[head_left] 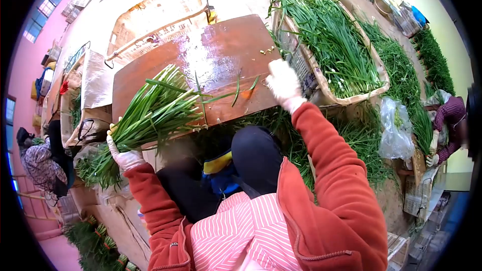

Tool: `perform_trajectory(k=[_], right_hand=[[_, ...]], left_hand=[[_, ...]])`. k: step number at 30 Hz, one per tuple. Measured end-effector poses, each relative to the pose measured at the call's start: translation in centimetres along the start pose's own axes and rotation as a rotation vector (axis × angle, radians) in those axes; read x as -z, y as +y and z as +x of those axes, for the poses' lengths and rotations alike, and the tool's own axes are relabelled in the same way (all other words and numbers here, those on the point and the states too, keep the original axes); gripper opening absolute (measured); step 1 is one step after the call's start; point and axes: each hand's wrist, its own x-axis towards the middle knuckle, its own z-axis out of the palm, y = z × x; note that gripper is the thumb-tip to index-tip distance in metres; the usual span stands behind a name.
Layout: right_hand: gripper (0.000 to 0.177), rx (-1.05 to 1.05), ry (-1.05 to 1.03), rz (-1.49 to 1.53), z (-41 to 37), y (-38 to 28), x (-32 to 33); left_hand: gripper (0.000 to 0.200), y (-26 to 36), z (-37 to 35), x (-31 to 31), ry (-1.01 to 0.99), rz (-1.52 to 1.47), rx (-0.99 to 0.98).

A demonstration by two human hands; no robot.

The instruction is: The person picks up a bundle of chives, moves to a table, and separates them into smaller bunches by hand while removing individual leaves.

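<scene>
- a thick bundle of green stalks (155, 110) is gripped by the left hand (124, 156), which is gloved and closed around the bundle near its lower end.
- the bundle is laid slantwise over the near left corner of the worktop (211, 55); its cut ends are pointed up and to the right across the board, while its leafy end is hung below the hand, off the worktop's edge.
- the right hand (282, 84), also gloved, is seen at the right near edge of the worktop, well apart from the bundle; its back is turned to the camera, so whether it is open or closed on anything cannot be told.
- a few loose stalks (236, 93) are scattered on the wet brown board between the bundle and the right hand.
- small cut bits (267, 50) are seen on the board just beyond the right hand.
- a basket (361, 98) filled with more greens (331, 40) is set just beside the worktop's right edge, close to the right hand.
- further greens are heaped on the floor (366, 145) below the basket, near a clear plastic bag (396, 128).
- a co-worker's sleeve (449, 118) is visible at the far right, and another person (42, 165) at the far left.
</scene>
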Motion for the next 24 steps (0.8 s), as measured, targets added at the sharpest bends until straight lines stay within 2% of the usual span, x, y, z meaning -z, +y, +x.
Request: perform_trajectory(k=[1,2,4,6,8,10,12,14,16,18,20,21,22,24], right_hand=[[0.047,0.266,0.152,0.096,-2.3,-0.4,-1.3],[0.046,0.295,0.038,0.004,-3.3,-1.2,0.2],[0.049,-0.127,-0.211,0.089,-2.7,0.8,2.2],[0.053,-0.550,0.032,-0.313,-5.2,3.0,-1.9],[0.054,-0.200,0.227,-0.197,-5.5,1.0,-0.9],[0.049,0.041,0.214,-0.066,-4.9,-3.0,0.3],[0.044,0.184,0.275,0.357,-3.4,-7.8,3.3],[0.045,0.307,0.260,0.550,-2.4,-12.0,5.5],[0.043,0.122,0.038,0.877,-2.6,-15.6,7.7],[0.046,0.181,0.095,0.858,-1.9,-18.3,11.5],[0.046,0.142,-0.033,0.933,-1.5,-20.6,14.7],[0.049,0.239,0.019,0.866,-1.2,-21.3,13.5],[0.043,0.313,0.098,0.562,-1.7,-22.3,14.8],[0.044,0.453,0.212,0.453,-2.7,-24.7,15.9]], left_hand=[[0.033,-0.1,0.1,0.2,-0.043,-0.013,0.052],[0.032,-0.2,0.0,-0.3,-0.016,0.039,0.070],[0.031,0.1,0.1,0.4,0.021,-0.007,0.014],[0.030,0.3,-0.5,0.5,-0.092,-0.038,0.019],[0.030,0.1,-0.8,-0.2,0.062,0.024,-0.022],[0.029,-0.5,-1.4,-1.4,0.052,0.055,-0.042],[0.034,-0.9,-1.6,-1.8,0.159,0.049,-0.112],[0.025,-0.7,-2.0,-1.7,0.081,-0.008,-0.077],[0.024,-1.4,-3.1,-2.9,0.031,-0.026,-0.134],[0.024,-1.8,-4.2,-4.5,0.029,-0.060,-0.136],[0.024,-2.2,-5.0,-5.7,0.012,-0.037,-0.143],[0.025,-2.4,-5.5,-6.6,0.018,-0.044,-0.148],[0.025,-2.8,-5.8,-7.2,0.067,-0.004,-0.196],[0.025,-3.6,-6.6,-8.9,0.049,0.102,-0.245]])
